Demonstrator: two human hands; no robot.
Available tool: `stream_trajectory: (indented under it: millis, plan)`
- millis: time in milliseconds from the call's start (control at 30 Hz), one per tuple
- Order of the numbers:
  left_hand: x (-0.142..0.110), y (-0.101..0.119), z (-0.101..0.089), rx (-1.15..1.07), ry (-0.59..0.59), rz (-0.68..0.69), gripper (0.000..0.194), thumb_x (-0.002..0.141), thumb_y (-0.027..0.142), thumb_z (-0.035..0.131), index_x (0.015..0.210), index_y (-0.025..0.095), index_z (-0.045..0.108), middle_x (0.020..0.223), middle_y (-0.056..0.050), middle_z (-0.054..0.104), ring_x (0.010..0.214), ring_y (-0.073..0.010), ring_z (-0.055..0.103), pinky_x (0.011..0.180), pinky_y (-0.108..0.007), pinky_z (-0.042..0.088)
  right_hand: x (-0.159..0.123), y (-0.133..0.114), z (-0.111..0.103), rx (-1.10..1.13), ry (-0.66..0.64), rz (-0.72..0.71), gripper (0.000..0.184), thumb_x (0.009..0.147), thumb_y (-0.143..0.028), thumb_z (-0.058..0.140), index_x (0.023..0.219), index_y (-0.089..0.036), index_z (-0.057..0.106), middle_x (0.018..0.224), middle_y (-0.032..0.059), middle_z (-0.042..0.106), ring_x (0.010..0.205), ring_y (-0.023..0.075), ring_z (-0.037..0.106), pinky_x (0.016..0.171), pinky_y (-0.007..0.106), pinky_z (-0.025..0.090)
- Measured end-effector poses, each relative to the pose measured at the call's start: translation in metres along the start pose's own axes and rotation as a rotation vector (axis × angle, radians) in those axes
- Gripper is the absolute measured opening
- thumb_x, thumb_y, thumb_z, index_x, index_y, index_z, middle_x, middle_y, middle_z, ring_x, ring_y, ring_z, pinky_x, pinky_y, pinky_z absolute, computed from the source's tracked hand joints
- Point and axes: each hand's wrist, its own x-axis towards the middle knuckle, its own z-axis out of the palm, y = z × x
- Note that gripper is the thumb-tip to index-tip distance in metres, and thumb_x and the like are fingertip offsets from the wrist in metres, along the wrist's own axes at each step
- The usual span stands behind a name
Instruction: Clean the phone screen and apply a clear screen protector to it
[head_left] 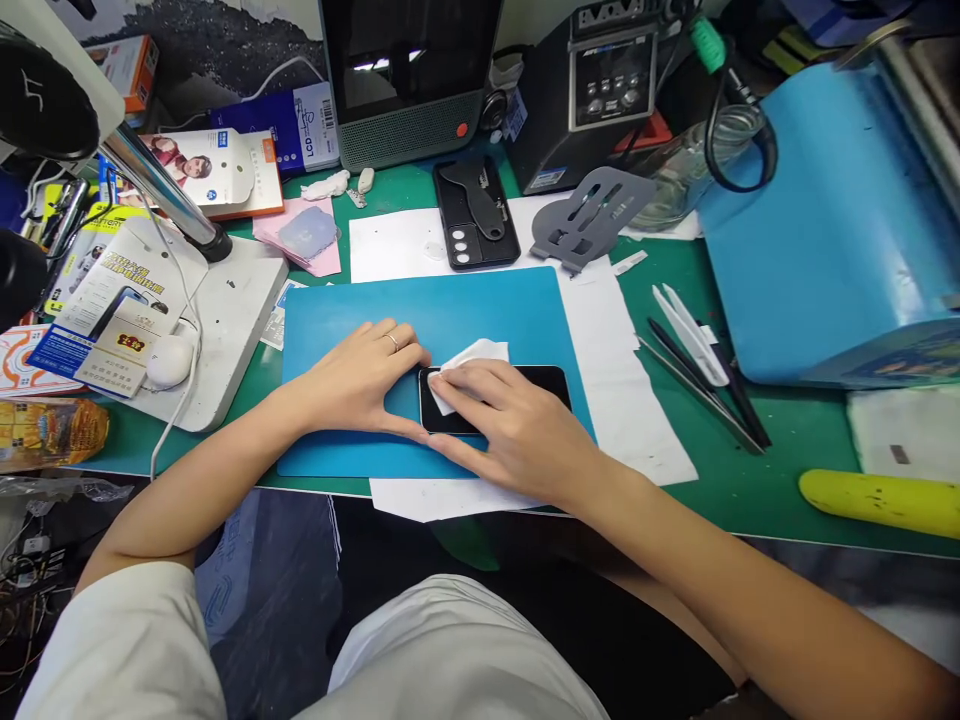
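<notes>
A black smartphone (555, 383) lies screen up on a blue work mat (345, 455). My right hand (517, 425) presses a white wipe (480, 351) onto the left part of the screen, its fingers bent over the wipe and covering much of the glass. At the phone's left end, my left hand (367, 375) steadies it, thumb at the near corner and fingers at the far corner. A ring sits on one finger of that hand.
Behind the mat are a black phone case (457, 245) and a grey phone stand (592, 215). Tweezers and pens (701, 350) lie to the right, near a blue box (810, 230) and a yellow-green tool handle (877, 500). A lamp base (240, 320) stands left.
</notes>
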Motion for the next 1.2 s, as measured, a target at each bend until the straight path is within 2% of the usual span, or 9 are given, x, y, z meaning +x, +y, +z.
stream_trajectory:
  millis: [133,267,367,500,633,800,867,967,1200]
  plan:
    - [0.002,0.001,0.000,0.036,-0.007,-0.002,0.078,0.084,0.080,0.069,0.124,0.014,0.062,0.115,-0.015,0.065,0.102,-0.0319,0.058,0.087,-0.041,0.043,-0.002,-0.011,-0.004,0.021,-0.045,0.017,0.050,0.102,-0.047,0.061,0.125,-0.002,0.068,0.108,0.0197,0.074,0.102,0.0315,0.068,0.087,0.046,0.062]
    - [0.003,0.004,-0.001,0.048,-0.030,-0.020,0.075,0.085,0.077,0.071,0.124,0.014,0.061,0.118,-0.015,0.064,0.103,-0.0322,0.058,0.086,-0.042,0.043,-0.010,-0.020,-0.010,0.054,-0.083,0.039,0.042,0.104,-0.041,0.059,0.128,-0.008,0.067,0.113,0.0179,0.075,0.106,0.0301,0.068,0.088,0.044,0.062]
    - [0.004,0.004,0.001,0.043,-0.035,-0.042,0.069,0.087,0.076,0.068,0.122,0.016,0.061,0.117,-0.015,0.064,0.103,-0.0320,0.057,0.086,-0.042,0.042,-0.001,-0.021,-0.005,0.029,-0.085,0.090,0.038,0.105,-0.039,0.056,0.128,-0.010,0.068,0.112,0.0176,0.075,0.106,0.0305,0.068,0.087,0.046,0.062]
    - [0.002,0.004,0.004,0.026,0.004,-0.061,0.070,0.088,0.080,0.063,0.117,0.016,0.063,0.115,-0.015,0.064,0.102,-0.0324,0.056,0.087,-0.043,0.043,0.010,-0.021,0.003,0.001,-0.041,0.179,0.038,0.107,-0.038,0.053,0.127,-0.010,0.069,0.114,0.0181,0.075,0.106,0.0303,0.067,0.089,0.046,0.061]
    - [0.000,0.004,0.005,0.027,0.035,-0.064,0.072,0.087,0.079,0.067,0.118,0.015,0.062,0.118,-0.016,0.064,0.104,-0.0327,0.055,0.088,-0.044,0.043,0.003,-0.031,0.005,-0.028,0.018,0.238,0.035,0.106,-0.032,0.055,0.132,-0.012,0.067,0.116,0.0167,0.075,0.110,0.0302,0.067,0.093,0.045,0.060]
    - [0.001,0.004,0.006,0.062,0.024,-0.067,0.067,0.091,0.077,0.062,0.113,0.014,0.064,0.110,-0.015,0.065,0.096,-0.0303,0.055,0.082,-0.043,0.042,0.011,-0.048,0.020,-0.065,0.052,0.349,0.053,0.104,-0.046,0.056,0.134,-0.002,0.064,0.114,0.0220,0.073,0.110,0.0346,0.065,0.096,0.050,0.059]
    - [0.002,0.004,0.006,0.077,0.024,-0.067,0.066,0.092,0.077,0.060,0.111,0.013,0.064,0.108,-0.015,0.065,0.094,-0.0298,0.054,0.079,-0.042,0.041,0.016,-0.051,0.025,-0.042,0.045,0.389,0.057,0.104,-0.048,0.055,0.138,-0.003,0.061,0.119,0.0221,0.072,0.115,0.0352,0.063,0.098,0.050,0.058]
    - [0.001,0.003,0.005,0.075,0.031,-0.043,0.072,0.091,0.080,0.059,0.115,0.012,0.064,0.110,-0.015,0.064,0.095,-0.0304,0.055,0.082,-0.043,0.043,0.010,-0.046,0.023,-0.045,0.031,0.415,0.051,0.106,-0.043,0.052,0.141,-0.007,0.060,0.124,0.0217,0.071,0.120,0.0350,0.061,0.101,0.050,0.057]
    - [0.001,0.003,0.001,0.055,0.021,-0.057,0.069,0.085,0.077,0.070,0.117,0.017,0.062,0.111,-0.013,0.064,0.100,-0.0311,0.056,0.088,-0.044,0.046,-0.034,-0.010,-0.004,-0.123,0.083,0.501,0.047,0.107,-0.041,0.048,0.144,-0.014,0.060,0.122,0.0196,0.070,0.116,0.0357,0.062,0.098,0.055,0.057]
